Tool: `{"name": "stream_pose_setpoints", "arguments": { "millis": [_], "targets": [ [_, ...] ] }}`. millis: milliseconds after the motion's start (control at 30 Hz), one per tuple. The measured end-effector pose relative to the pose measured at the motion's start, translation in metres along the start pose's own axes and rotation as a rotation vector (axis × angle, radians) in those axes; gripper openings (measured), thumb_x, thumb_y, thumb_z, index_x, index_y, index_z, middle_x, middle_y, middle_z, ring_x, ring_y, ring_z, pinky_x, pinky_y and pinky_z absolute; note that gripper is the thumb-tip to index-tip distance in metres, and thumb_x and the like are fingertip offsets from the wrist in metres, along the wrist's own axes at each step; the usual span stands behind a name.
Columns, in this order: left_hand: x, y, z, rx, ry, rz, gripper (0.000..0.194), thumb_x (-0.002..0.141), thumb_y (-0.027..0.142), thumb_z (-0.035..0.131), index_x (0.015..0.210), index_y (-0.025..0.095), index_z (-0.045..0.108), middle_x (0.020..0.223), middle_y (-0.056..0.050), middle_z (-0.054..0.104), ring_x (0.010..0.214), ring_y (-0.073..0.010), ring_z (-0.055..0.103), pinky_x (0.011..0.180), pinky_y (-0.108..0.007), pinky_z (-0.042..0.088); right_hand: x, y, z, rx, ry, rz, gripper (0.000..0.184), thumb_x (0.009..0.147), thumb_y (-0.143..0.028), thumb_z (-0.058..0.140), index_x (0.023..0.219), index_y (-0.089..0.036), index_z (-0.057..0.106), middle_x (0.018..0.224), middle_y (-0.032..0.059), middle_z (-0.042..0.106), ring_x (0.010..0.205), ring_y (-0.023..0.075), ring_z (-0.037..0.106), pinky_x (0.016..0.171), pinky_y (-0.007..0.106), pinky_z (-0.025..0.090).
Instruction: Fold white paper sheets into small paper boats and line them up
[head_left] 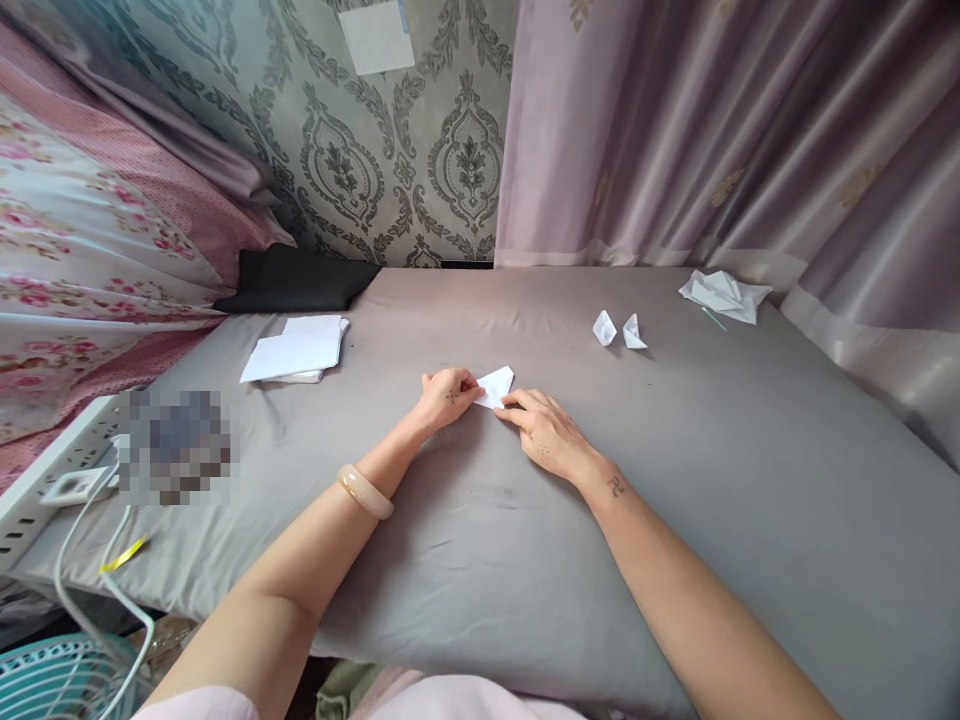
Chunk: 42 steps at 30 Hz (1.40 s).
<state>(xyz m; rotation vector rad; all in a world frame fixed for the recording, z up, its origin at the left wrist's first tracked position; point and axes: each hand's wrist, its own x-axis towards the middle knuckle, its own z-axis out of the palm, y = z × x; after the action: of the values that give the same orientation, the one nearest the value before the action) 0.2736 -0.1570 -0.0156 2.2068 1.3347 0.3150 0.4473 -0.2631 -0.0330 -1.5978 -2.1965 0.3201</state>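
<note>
A small sheet of folded white paper [495,386] lies on the grey bedsheet in front of me, with a pointed upper right corner. My left hand [450,395] grips its left edge, fingers bent and thumb on the paper. At the lower right edge, the thumb and fingertips of my right hand [549,432] hold the paper, the other fingers fairly straight. Beyond it to the right stand two small folded paper pieces, one [604,328] beside the other [634,332].
A stack of white paper [294,350] lies to the left, near a black cloth [300,278]. Crumpled or folded white papers [724,296] and a thin green stick [715,319] are at the far right. A white power strip [64,470] with cables and a blurred object are at left.
</note>
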Motion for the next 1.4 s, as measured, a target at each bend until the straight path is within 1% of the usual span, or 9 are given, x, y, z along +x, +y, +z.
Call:
{"name": "stream_pose_setpoints", "arguments": {
  "millis": [233, 400, 567, 733, 833, 933, 1100, 1300, 1400],
  "targets": [
    [0.002, 0.001, 0.001, 0.026, -0.009, -0.024, 0.020, 0.082, 0.035, 0.055, 0.080, 0.018, 0.065, 0.080, -0.002, 0.070, 0.083, -0.0207, 0.062, 0.096, -0.042, 0.029, 0.001, 0.001, 0.001, -0.022, 0.013, -0.017, 0.049, 0.085, 0.000, 0.039, 0.118, -0.025, 0.066, 0.119, 0.0051, 0.061, 0.109, 0.0201, 0.051, 0.093, 0.037, 0.043],
    [0.005, 0.002, 0.000, 0.047, -0.027, -0.045, 0.020, 0.082, 0.036, 0.055, 0.079, 0.019, 0.066, 0.078, -0.002, 0.070, 0.085, -0.0226, 0.062, 0.093, -0.042, 0.031, 0.003, 0.001, 0.002, -0.013, 0.062, -0.106, 0.046, 0.085, 0.001, 0.036, 0.111, -0.020, 0.068, 0.122, 0.0054, 0.061, 0.109, 0.0181, 0.055, 0.096, 0.034, 0.043],
    [0.011, 0.001, 0.000, 0.061, -0.047, -0.068, 0.020, 0.079, 0.037, 0.057, 0.076, 0.020, 0.065, 0.079, -0.003, 0.070, 0.086, -0.0237, 0.062, 0.092, -0.041, 0.032, 0.006, 0.002, 0.002, -0.045, 0.039, -0.153, 0.043, 0.085, 0.001, 0.036, 0.109, -0.016, 0.066, 0.122, 0.0070, 0.063, 0.105, 0.0195, 0.057, 0.094, 0.034, 0.046],
    [0.014, 0.001, 0.000, 0.053, -0.054, -0.085, 0.021, 0.079, 0.039, 0.058, 0.074, 0.020, 0.064, 0.077, -0.003, 0.069, 0.086, -0.0236, 0.061, 0.091, -0.041, 0.032, 0.012, 0.003, -0.002, -0.119, 0.000, -0.183, 0.038, 0.084, 0.002, 0.038, 0.102, -0.016, 0.065, 0.118, 0.0082, 0.065, 0.104, 0.0204, 0.058, 0.090, 0.034, 0.045],
    [0.016, 0.000, 0.002, 0.038, -0.056, -0.089, 0.023, 0.078, 0.042, 0.059, 0.074, 0.020, 0.063, 0.075, -0.001, 0.068, 0.084, -0.0221, 0.061, 0.090, -0.040, 0.033, 0.016, 0.004, -0.004, -0.133, -0.021, -0.191, 0.034, 0.084, 0.001, 0.039, 0.097, -0.017, 0.065, 0.110, 0.0078, 0.066, 0.099, 0.0197, 0.059, 0.086, 0.032, 0.045],
    [0.017, -0.002, 0.004, 0.031, -0.047, -0.092, 0.026, 0.079, 0.045, 0.059, 0.073, 0.020, 0.063, 0.073, 0.000, 0.068, 0.081, -0.0211, 0.061, 0.090, -0.040, 0.033, 0.018, 0.006, -0.004, -0.128, -0.015, -0.192, 0.032, 0.084, 0.001, 0.040, 0.094, -0.018, 0.064, 0.106, 0.0073, 0.066, 0.095, 0.0190, 0.058, 0.084, 0.031, 0.044],
    [0.017, -0.002, 0.005, 0.031, -0.038, -0.100, 0.029, 0.079, 0.047, 0.058, 0.073, 0.020, 0.062, 0.076, -0.001, 0.068, 0.081, -0.0213, 0.060, 0.089, -0.040, 0.034, 0.017, 0.009, -0.001, -0.098, -0.005, -0.206, 0.031, 0.086, -0.001, 0.039, 0.096, -0.019, 0.062, 0.105, 0.0074, 0.066, 0.095, 0.0194, 0.057, 0.085, 0.033, 0.043],
    [0.016, 0.004, 0.001, 0.041, -0.062, -0.108, 0.037, 0.081, 0.053, 0.054, 0.070, 0.019, 0.062, 0.069, -0.001, 0.064, 0.075, -0.0205, 0.059, 0.089, -0.040, 0.034, 0.015, 0.009, 0.000, -0.060, 0.017, -0.202, 0.033, 0.084, 0.001, 0.039, 0.096, -0.019, 0.063, 0.108, 0.0075, 0.066, 0.101, 0.0196, 0.057, 0.087, 0.033, 0.043],
    [0.016, 0.007, -0.002, 0.040, -0.074, -0.115, 0.040, 0.082, 0.055, 0.050, 0.070, 0.019, 0.062, 0.069, -0.001, 0.064, 0.075, -0.0204, 0.059, 0.089, -0.040, 0.034, 0.015, 0.009, 0.000, -0.059, 0.017, -0.197, 0.034, 0.084, 0.001, 0.039, 0.097, -0.018, 0.064, 0.109, 0.0075, 0.066, 0.100, 0.0198, 0.058, 0.087, 0.034, 0.043]
  ]
}}
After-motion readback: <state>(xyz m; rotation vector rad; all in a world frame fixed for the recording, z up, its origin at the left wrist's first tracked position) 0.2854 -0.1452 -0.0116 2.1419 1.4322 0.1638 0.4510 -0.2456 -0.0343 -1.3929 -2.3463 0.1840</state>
